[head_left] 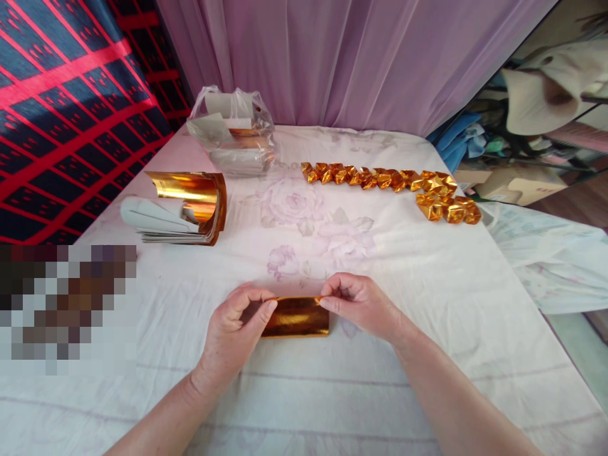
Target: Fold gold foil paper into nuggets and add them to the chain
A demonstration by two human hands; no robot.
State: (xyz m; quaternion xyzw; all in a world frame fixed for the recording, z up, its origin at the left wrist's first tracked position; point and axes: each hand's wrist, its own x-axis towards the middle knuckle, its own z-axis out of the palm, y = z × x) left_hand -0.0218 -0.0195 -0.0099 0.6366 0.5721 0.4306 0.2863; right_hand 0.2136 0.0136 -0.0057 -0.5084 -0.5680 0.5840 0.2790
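A shiny gold foil paper [299,318], folded into a flat rectangle, lies on the flowered cloth in front of me. My left hand [240,320] pinches its far left corner between thumb and index finger. At the far right corner, the thumb and index finger of my right hand [361,303] pinch the same far edge. Beyond my hands, to the right, a row of folded gold foil pieces [380,178] stretches across the cloth, with several more bunched at its right end. A curled stack of gold foil sheets [190,199], white on the back, rests at the left.
A clear plastic bag [237,136] with more sheets stands at the back left. A purple curtain [313,57] hangs behind the table, and a red-and-dark patterned cloth [71,95] hangs at the left. Cardboard boxes [515,185] and clutter fill the right side beyond the table edge.
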